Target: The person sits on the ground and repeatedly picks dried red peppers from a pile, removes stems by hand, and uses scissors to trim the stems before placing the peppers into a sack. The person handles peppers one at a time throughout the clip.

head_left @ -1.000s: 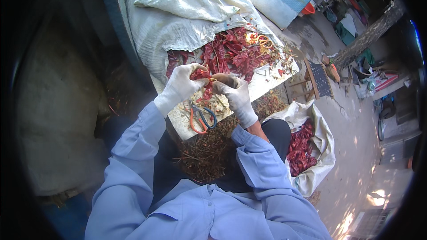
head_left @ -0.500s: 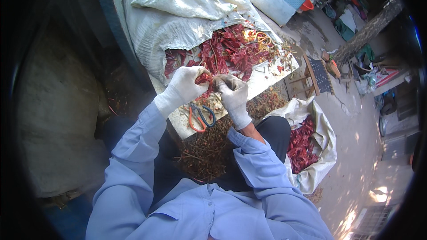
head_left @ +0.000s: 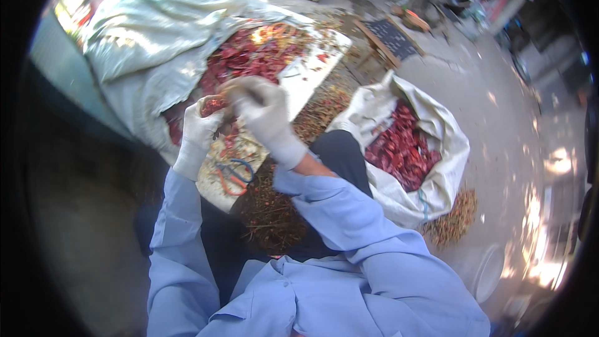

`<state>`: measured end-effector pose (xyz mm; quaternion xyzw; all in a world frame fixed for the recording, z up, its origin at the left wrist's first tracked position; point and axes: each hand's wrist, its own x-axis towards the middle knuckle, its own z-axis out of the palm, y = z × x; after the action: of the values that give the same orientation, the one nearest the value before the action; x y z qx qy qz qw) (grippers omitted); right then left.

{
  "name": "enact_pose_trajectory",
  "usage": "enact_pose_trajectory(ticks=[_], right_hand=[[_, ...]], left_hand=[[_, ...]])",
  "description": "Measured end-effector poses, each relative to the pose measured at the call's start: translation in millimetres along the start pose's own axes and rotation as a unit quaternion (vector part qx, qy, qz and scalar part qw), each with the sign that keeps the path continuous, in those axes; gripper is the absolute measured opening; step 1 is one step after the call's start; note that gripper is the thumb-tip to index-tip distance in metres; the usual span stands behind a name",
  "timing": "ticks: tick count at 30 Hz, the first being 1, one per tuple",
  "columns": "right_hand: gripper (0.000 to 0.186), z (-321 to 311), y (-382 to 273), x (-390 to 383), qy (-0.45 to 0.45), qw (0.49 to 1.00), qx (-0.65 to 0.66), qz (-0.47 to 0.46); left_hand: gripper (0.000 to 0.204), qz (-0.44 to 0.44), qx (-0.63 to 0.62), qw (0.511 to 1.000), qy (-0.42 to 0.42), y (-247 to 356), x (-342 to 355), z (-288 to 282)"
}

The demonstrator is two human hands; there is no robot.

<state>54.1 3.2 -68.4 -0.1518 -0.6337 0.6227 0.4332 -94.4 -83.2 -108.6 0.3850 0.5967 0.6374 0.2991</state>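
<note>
Scissors (head_left: 236, 178) and sack (head_left: 450, 150) lie nearby; left hand (head_left: 197, 132) clasps red chilli (head_left: 213, 107), grip of right hand (head_left: 262, 109) too blurred to tell.

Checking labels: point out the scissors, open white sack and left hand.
Scissors (head_left: 234, 178), head view: on the orange handle.
Open white sack (head_left: 450, 141), head view: on its right wall.
Left hand (head_left: 198, 136), head view: on the glove's back.
</note>
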Motion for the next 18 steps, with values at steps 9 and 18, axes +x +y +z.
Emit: enact_pose_trajectory(ticks=[9,18], right_hand=[[0.018,1,-48,-14,-0.024,0.970,-0.051,-0.236],[0.013,-34,-32,-6,-0.002,0.967,-0.168,-0.193]], left_hand=[[0.070,-0.074,-0.044,0.912,-0.400,32,37,225],[0.024,-0.086,0.064,0.950,-0.292,-2,52,255]])
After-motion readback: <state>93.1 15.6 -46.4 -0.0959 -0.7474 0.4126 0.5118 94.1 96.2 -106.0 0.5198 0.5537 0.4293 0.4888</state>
